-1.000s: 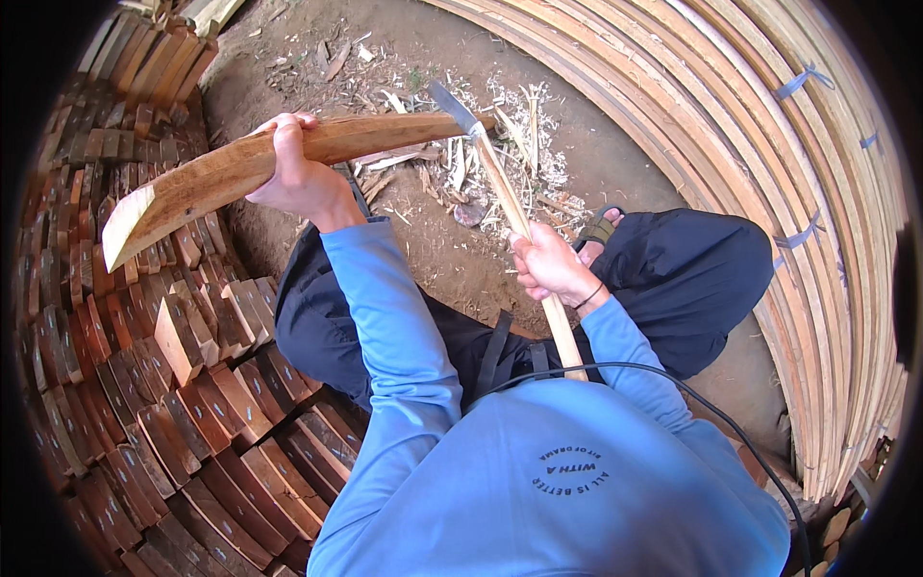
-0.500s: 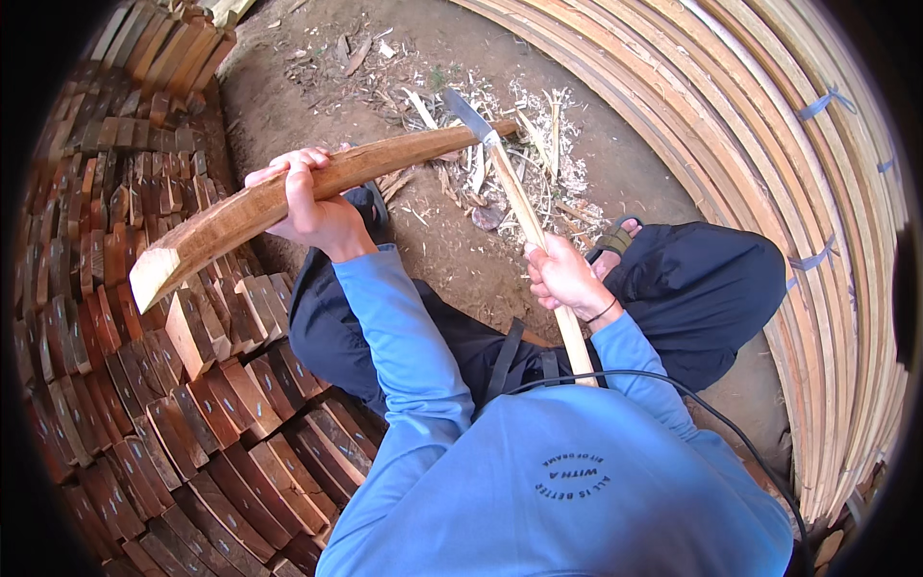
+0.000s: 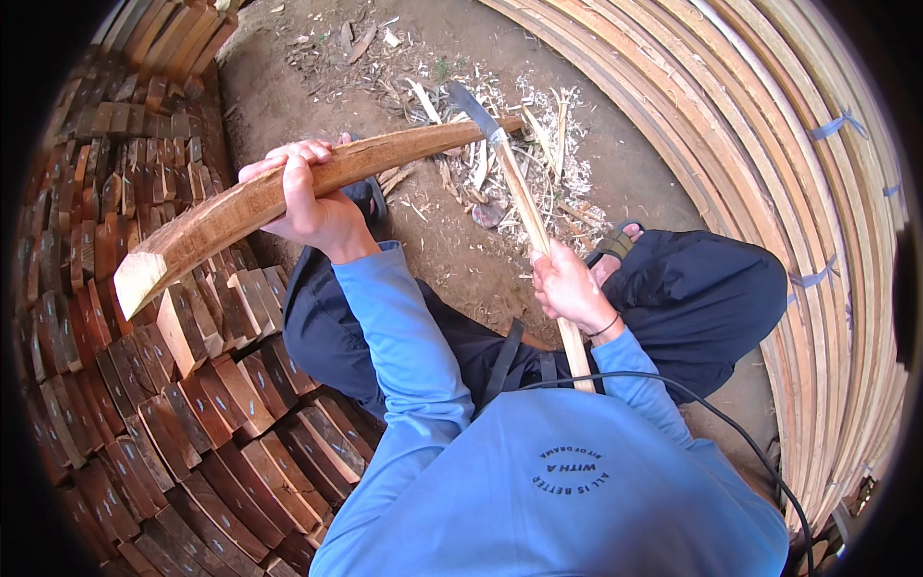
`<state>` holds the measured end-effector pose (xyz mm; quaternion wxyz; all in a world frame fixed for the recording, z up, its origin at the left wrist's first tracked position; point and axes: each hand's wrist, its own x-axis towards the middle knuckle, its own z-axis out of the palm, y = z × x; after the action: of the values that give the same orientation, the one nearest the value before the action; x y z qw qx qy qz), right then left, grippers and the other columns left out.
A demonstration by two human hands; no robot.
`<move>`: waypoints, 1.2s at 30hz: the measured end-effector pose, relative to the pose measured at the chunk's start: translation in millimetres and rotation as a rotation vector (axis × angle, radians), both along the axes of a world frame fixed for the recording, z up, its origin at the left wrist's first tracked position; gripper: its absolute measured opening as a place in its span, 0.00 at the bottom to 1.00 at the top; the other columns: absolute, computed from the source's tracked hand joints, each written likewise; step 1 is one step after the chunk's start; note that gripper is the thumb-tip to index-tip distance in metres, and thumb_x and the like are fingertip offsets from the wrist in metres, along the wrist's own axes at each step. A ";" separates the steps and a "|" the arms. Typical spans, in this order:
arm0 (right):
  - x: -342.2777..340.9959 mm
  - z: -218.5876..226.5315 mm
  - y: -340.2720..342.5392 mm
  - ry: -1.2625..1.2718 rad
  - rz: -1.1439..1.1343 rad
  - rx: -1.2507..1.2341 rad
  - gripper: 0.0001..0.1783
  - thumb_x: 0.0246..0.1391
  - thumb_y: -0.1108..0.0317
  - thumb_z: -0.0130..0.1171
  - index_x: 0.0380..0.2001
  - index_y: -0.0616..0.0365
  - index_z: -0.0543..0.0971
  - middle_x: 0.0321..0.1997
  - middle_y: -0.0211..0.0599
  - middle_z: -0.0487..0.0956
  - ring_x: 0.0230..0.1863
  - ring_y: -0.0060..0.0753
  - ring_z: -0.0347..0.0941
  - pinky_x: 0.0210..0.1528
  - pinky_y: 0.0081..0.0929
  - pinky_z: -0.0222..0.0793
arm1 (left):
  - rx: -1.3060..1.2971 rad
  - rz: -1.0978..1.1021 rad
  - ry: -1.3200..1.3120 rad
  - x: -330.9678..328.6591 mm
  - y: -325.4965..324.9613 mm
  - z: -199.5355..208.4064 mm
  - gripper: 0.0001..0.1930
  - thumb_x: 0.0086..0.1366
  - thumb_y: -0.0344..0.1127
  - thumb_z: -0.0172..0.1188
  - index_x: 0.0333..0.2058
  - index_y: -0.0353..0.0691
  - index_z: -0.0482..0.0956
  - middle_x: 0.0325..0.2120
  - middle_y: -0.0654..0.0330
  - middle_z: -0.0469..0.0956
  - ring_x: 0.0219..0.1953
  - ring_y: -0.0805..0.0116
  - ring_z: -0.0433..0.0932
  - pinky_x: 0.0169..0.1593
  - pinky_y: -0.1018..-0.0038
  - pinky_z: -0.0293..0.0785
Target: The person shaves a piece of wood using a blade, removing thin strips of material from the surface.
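Observation:
A thick, squared wooden beam [image 3: 226,213] slants across in front of me, its pale cut end at the near left. My left hand [image 3: 312,202] is wrapped round its middle, thumb on the upper face. My right hand [image 3: 569,284] grips the pale wooden handle of an axe-like tool [image 3: 524,207]; the handle's butt reaches back to my shirt. The tool's grey steel blade [image 3: 476,109] lies across the beam's far end in this view. Whether the blade touches the wood, I cannot tell.
Stacked wood blocks [image 3: 183,423] rise on the left. Long curved boards [image 3: 740,125], bound with blue ties, line the right. Shavings and chips [image 3: 567,159] cover dirt ahead. My sandalled foot [image 3: 615,252] is near the shavings. A black cable [image 3: 716,409] crosses my right side.
The beam's near end has shifted slightly left and down in the picture. The tool and my right hand sit slightly farther right. Both grips are unchanged.

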<state>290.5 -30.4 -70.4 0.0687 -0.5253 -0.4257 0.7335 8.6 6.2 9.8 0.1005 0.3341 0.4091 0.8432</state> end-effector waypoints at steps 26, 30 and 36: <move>15.2 18.0 2.6 0.134 -0.086 -0.285 0.07 0.75 0.63 0.44 0.39 0.50 0.62 0.23 0.21 0.59 0.15 0.12 0.52 0.12 0.17 0.50 | 0.005 0.068 0.035 13.7 11.3 6.5 0.06 0.58 0.22 0.57 0.34 0.37 0.71 0.24 0.52 0.74 0.27 0.62 0.76 0.36 0.62 0.79; 10.7 10.0 -2.2 0.140 -0.106 -0.246 0.07 0.75 0.64 0.43 0.39 0.51 0.62 0.22 0.20 0.60 0.15 0.12 0.53 0.12 0.17 0.51 | -0.020 0.233 0.041 17.4 21.8 7.7 0.06 0.57 0.20 0.58 0.34 0.33 0.71 0.25 0.50 0.77 0.26 0.62 0.78 0.36 0.64 0.79; 21.6 25.1 -14.0 0.191 -0.108 -0.299 0.08 0.75 0.63 0.44 0.39 0.53 0.63 0.22 0.22 0.61 0.15 0.14 0.57 0.12 0.19 0.55 | -0.056 0.236 -0.011 10.4 25.6 14.6 0.04 0.56 0.21 0.58 0.32 0.31 0.74 0.24 0.51 0.77 0.26 0.62 0.78 0.37 0.64 0.79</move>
<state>312.1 -44.4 -45.3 0.0691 -0.4796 -0.2748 0.8304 19.0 31.8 24.3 0.0121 0.2760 0.4683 0.8393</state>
